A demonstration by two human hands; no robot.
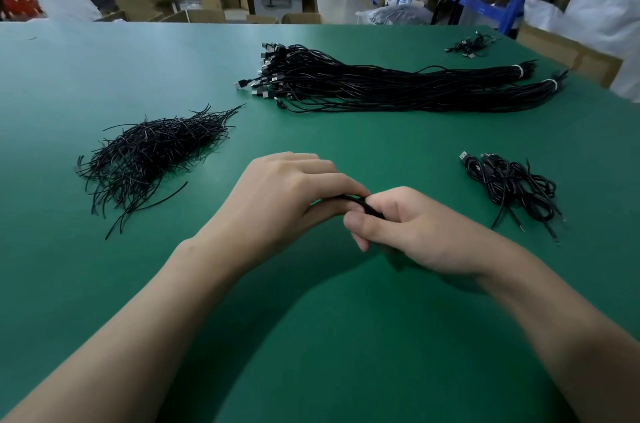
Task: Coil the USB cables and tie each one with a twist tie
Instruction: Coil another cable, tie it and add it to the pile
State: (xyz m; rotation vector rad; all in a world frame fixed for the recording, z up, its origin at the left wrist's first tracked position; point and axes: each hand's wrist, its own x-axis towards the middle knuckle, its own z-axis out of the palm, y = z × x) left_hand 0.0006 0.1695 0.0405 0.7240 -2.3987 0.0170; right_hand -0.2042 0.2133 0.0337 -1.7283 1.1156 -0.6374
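We saw USB cables [398, 83] bundled straight toward the bench's [104, 69] far edge, coiled cables [512, 187] by its right edge, twist ties [149, 152] heaped left.

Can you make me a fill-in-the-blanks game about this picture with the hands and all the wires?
1. The table is coloured ____.
2. The left hand and the right hand both hold one thin ____ cable.
3. The pile of twist ties lies on the person's ____ side.
4. The small heap of cables lies on the person's ____ side.
Missing words: green, black, left, right.
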